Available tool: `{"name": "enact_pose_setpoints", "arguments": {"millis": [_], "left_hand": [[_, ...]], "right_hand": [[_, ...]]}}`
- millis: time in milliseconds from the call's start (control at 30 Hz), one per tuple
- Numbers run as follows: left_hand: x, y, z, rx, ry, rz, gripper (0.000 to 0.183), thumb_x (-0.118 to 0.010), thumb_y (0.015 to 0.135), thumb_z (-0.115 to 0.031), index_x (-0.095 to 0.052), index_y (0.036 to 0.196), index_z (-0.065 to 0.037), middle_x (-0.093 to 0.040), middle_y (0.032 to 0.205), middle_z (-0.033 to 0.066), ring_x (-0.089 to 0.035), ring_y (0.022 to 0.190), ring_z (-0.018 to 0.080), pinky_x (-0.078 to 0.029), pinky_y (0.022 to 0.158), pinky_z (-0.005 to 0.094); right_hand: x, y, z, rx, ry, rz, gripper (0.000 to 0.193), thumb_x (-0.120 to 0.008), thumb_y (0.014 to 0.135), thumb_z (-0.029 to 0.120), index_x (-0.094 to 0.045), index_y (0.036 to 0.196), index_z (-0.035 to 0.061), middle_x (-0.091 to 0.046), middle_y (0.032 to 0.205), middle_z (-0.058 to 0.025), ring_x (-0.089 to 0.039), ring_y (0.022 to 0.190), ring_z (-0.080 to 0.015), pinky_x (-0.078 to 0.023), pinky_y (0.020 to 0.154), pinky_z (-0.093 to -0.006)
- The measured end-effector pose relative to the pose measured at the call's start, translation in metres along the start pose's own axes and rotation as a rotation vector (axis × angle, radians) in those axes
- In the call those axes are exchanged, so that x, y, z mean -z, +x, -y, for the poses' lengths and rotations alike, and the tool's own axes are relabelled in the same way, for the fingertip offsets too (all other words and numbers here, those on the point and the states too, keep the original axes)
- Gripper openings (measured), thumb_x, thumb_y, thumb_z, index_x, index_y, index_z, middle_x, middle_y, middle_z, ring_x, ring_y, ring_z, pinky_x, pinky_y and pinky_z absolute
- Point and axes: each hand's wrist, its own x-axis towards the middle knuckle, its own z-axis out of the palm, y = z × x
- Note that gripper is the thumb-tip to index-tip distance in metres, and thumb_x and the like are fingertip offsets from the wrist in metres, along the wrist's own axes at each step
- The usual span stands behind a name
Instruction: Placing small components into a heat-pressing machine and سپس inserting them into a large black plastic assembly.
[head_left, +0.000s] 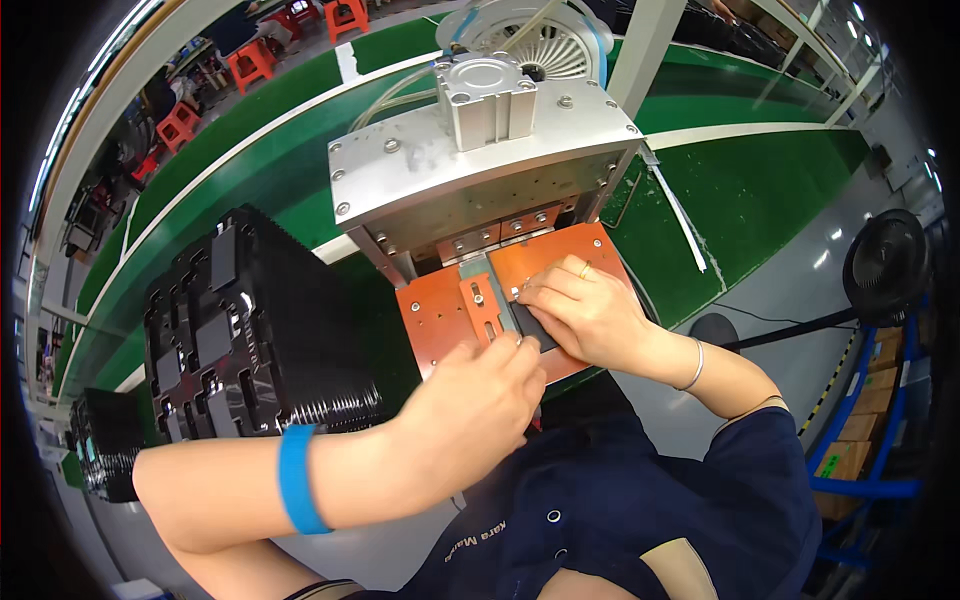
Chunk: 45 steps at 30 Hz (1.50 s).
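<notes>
A dark grey flat piece point(530, 328) lies on the orange base plate point(430, 335) of a small metal press point(450, 170). My right hand point(590, 315) is closed at its right side, thumb and fingertips pinching its edge. Close to the near end of that piece, my left hand point(480, 405) has its fingers curled and pressed together; what they hold, if anything, is hidden. An orange slotted stop point(478, 300) with a screw is fixed on the plate just beyond my left fingers.
Tall stacks of black plastic trays point(270, 330) stand on the left, with dark grey pieces in the top tray. A green work surface point(740, 190) runs behind the press. At the right are a black fan point(885, 262) and a blue rack point(880, 420) with cardboard boxes.
</notes>
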Motion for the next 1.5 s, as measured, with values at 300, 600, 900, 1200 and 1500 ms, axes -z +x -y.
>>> {"name": "enact_pose_setpoints", "arguments": {"millis": [300,600,900,1200,1500], "left_hand": [[-0.021,0.008,-0.005,-0.015,0.265,0.054,0.084,-0.072,0.075,-0.046,-0.042,0.136,0.004,-0.037,0.145,0.0214,-0.035,0.136,0.0294,-0.039,0.102,0.0465],[-0.013,0.009,-0.01,0.016,0.281,0.118,0.08,-0.07,0.076,-0.044,-0.044,0.136,0.003,-0.038,0.145,0.0203,-0.034,0.137,0.0289,-0.037,0.104,0.0483],[-0.012,0.008,-0.01,0.069,0.213,0.105,0.083,-0.069,0.075,-0.05,-0.044,0.137,0.001,-0.037,0.145,0.0201,-0.034,0.137,0.0305,-0.035,0.105,0.0488],[-0.007,0.008,-0.006,0.107,0.223,0.118,0.085,-0.067,0.078,-0.052,-0.043,0.137,0.003,-0.038,0.145,0.0208,-0.033,0.137,0.032,-0.036,0.105,0.0495],[-0.002,0.015,0.01,0.169,0.135,0.129,0.08,-0.064,0.081,-0.053,-0.047,0.133,0.006,-0.04,0.144,0.0197,-0.032,0.137,0.0342,-0.036,0.105,0.0505]], "right_hand": [[0.0,0.007,0.0,-0.064,-0.059,-0.046,0.027,-0.069,0.073,0.006,-0.068,0.1,0.0072,-0.062,0.104,-0.0066,-0.057,0.093,-0.025,-0.05,0.078,-0.035],[-0.002,0.005,-0.002,-0.067,-0.005,0.014,0.031,-0.071,0.072,0.007,-0.069,0.102,0.0118,-0.059,0.104,-0.006,-0.053,0.097,-0.0259,-0.048,0.08,-0.0375],[0.022,-0.029,0.041,-0.487,0.236,0.132,0.029,-0.072,0.078,0.012,-0.057,0.103,0.0063,-0.057,0.128,-0.0116,-0.045,0.125,-0.0349,-0.03,0.106,-0.0507],[0.008,-0.027,0.029,-0.44,0.243,-0.066,0.02,-0.077,0.073,0.013,-0.067,0.087,0.004,-0.07,0.104,-0.0104,-0.062,0.107,-0.0278,-0.047,0.094,-0.0453],[-0.002,0.006,0.0,-0.253,0.094,-0.042,0.023,-0.079,0.069,0.016,-0.073,0.088,0.0041,-0.071,0.099,-0.0127,-0.066,0.099,-0.0278,-0.049,0.095,-0.044]]}}
